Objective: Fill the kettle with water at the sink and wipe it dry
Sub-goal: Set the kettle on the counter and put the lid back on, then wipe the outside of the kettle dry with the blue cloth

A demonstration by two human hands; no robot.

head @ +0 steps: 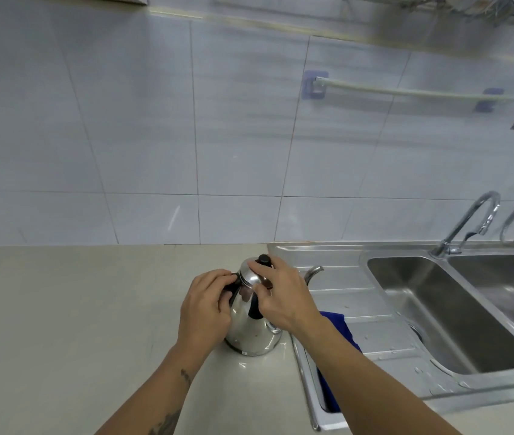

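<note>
My left fingers (229, 279) curl round the black handle (232, 285) of the kettle (251, 324), and my right fingers (257, 265) close over its lid (251, 274), just below the black knob (264, 259) — both hands hold something, neither is spread wide. My left hand (207, 309) sits against the kettle's near side; my right hand (281, 296) reaches over from the sink side. The kettle stands upright on the pale surface (61, 324), right beside the steel draining board (343, 277), its thin spout (312, 271) pointing toward the sink (438, 309). The tap (475, 221) is well apart from it, off to the right. A blue cloth (337, 328) lies on the draining board, partly hidden under my right forearm.

I judge the lid is about to come off, with filling and wiping not yet begun. The polished steel looks slippery, so if the lid sticks and I pull hard, the kettle may tip or skid toward the board's raised edge. A loose lid could drop and clatter into the basin. Carrying it across, the long spout might knock the tap — and my forearm may drag the cloth along.
</note>
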